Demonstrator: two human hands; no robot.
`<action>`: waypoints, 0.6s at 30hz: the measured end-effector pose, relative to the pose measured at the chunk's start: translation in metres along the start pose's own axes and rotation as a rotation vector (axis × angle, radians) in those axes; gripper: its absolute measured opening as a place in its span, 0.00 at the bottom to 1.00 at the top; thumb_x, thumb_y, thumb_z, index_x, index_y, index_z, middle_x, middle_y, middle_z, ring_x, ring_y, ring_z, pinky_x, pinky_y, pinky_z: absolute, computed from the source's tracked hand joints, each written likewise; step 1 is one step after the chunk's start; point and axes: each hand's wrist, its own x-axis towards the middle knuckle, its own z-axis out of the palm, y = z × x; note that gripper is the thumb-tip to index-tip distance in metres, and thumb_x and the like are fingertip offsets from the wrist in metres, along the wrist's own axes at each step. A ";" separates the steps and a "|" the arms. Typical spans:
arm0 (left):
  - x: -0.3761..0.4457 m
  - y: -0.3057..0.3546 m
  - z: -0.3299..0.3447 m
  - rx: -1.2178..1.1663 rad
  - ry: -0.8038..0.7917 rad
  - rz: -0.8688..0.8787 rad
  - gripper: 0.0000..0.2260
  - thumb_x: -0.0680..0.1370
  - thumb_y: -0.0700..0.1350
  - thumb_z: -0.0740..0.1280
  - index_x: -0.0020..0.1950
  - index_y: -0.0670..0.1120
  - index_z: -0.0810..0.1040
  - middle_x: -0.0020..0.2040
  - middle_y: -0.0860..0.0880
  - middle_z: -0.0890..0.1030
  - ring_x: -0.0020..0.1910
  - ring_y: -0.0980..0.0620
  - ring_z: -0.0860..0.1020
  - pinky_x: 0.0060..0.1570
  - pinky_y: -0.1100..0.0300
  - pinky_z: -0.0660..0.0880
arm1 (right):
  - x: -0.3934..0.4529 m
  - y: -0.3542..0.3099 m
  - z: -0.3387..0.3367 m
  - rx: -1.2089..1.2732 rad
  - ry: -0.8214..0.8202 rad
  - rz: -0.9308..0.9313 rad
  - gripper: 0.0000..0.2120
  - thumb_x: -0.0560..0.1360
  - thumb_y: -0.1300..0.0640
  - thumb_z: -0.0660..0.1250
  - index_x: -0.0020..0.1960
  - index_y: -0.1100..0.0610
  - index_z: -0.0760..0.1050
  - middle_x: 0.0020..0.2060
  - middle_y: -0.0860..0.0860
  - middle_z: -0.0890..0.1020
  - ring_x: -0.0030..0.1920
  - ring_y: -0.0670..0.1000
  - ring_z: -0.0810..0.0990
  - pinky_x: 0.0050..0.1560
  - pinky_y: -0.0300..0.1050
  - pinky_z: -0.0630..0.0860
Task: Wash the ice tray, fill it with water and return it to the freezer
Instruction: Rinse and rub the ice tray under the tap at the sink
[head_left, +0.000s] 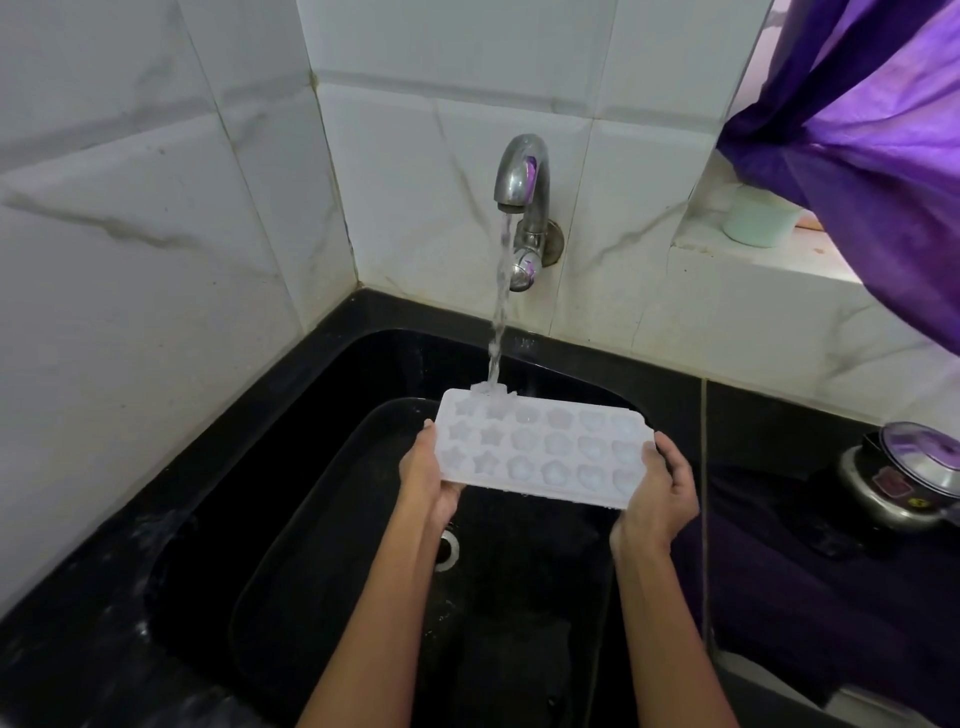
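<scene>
- My left hand (428, 475) grips the ice tray's (540, 449) left end.
- My right hand (660, 493) grips its right end.
- Between them, over the sink (311, 467), tap (522, 182) water (498, 312) hits the tray's far-left corner.

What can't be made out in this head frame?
- Underside of the ice tray: hidden by the tray itself.
- Fingers of the left hand and right hand: mostly under the tray.
- Water level in the moulds: too pale to tell.
- Sink drain: partly behind the left forearm.
- Pot: cut off by the right edge.
</scene>
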 end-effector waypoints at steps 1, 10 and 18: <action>0.000 -0.001 0.003 0.009 0.006 0.001 0.15 0.82 0.50 0.59 0.56 0.41 0.77 0.50 0.41 0.84 0.49 0.42 0.83 0.44 0.47 0.80 | 0.001 0.000 -0.001 0.018 0.011 0.008 0.09 0.74 0.61 0.69 0.51 0.51 0.82 0.50 0.47 0.84 0.54 0.49 0.82 0.58 0.52 0.79; 0.000 -0.002 0.030 0.073 0.014 0.019 0.13 0.81 0.48 0.61 0.56 0.40 0.78 0.50 0.41 0.84 0.48 0.42 0.83 0.46 0.47 0.80 | 0.010 -0.001 -0.009 0.124 0.101 0.042 0.10 0.74 0.61 0.69 0.53 0.52 0.83 0.52 0.48 0.84 0.53 0.49 0.84 0.55 0.50 0.81; 0.001 0.008 0.025 0.046 0.007 0.029 0.13 0.79 0.47 0.63 0.60 0.41 0.77 0.55 0.41 0.83 0.52 0.40 0.82 0.53 0.43 0.79 | 0.004 0.005 0.008 0.154 0.053 0.063 0.11 0.76 0.58 0.69 0.58 0.53 0.80 0.54 0.48 0.84 0.54 0.49 0.83 0.56 0.52 0.80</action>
